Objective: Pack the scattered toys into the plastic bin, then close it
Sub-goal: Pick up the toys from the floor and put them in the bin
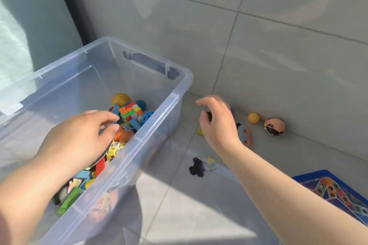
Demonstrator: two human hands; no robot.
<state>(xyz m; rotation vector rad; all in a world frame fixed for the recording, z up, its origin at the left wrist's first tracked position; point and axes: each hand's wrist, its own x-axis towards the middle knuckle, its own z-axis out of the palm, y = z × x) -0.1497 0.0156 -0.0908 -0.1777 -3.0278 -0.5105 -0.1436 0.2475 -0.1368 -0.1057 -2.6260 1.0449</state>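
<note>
Reaching into the clear plastic bin (177, 103), the left hand (79, 137) hangs palm down over the heap of toys, its fingers (108, 119) curled loosely together; a grey edge shows under the palm, but whether they clamp on anything I cannot tell. Just beyond those fingertips sits a multicoloured puzzle cube (130, 112), with an orange ball (120, 99) past it and a blue perforated ball (147, 117) to its right. Under the wrist lie a red block (100, 166) and, nearer the forearm, a green block (69, 201).

Outside the bin, the right hand (218, 123) is raised above the tiled floor (199, 215), fingers (207, 102) bent and slightly apart, thumb below; something small and dark shows in the gap beside the thumb, too blurred to say whether it is gripped. Behind the knuckles lies a blue and orange toy (245, 135), partly hidden. Further right of it are a small yellow ball (253, 118) and a pink and black ball (274, 126), both close to the wall. Below the wrist lie a black puzzle piece (197, 167) and a pale one (211, 163) touching it. Under the forearm's far side rests a blue tray (310, 178) with a coloured track pattern.
</note>
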